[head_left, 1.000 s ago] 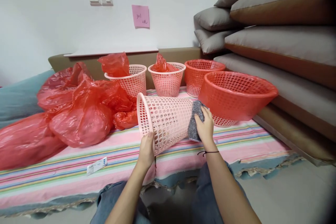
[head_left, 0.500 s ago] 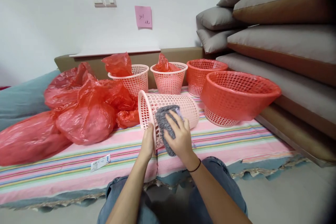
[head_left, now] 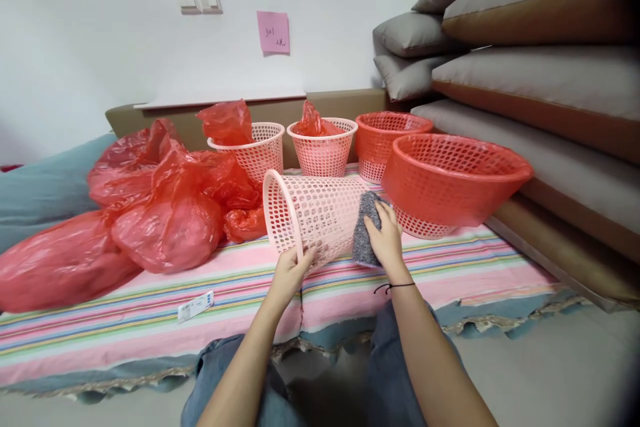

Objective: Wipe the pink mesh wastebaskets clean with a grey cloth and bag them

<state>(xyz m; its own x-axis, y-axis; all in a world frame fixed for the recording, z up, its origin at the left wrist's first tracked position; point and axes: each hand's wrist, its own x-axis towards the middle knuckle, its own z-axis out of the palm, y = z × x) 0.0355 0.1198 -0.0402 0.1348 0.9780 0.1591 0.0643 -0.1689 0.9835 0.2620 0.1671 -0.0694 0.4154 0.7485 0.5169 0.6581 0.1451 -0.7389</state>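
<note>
A pale pink plastic basket (head_left: 325, 203) with a mesh of holes lies on its side, its open mouth facing left. My left hand (head_left: 291, 272) grips the rim at the near side, thumb and fingers around the edge. Under the fingers of my right hand (head_left: 387, 237) is a grey cloth (head_left: 365, 230), pressed against the basket's base end at the right. A dark band circles my right wrist.
Two pink baskets (head_left: 325, 153) with red bags stand behind, with two red-covered baskets (head_left: 457, 177) to the right. Bulging red plastic bags (head_left: 170, 227) lie left. A white label strip (head_left: 195, 307) rests on the striped cloth (head_left: 240, 290). Grey cushions (head_left: 540, 83) are stacked at right.
My right hand has slid the grey cloth rightward from the basket's middle to its base end. My left hand has shifted slightly right along the rim, its fingers now showing over the side.
</note>
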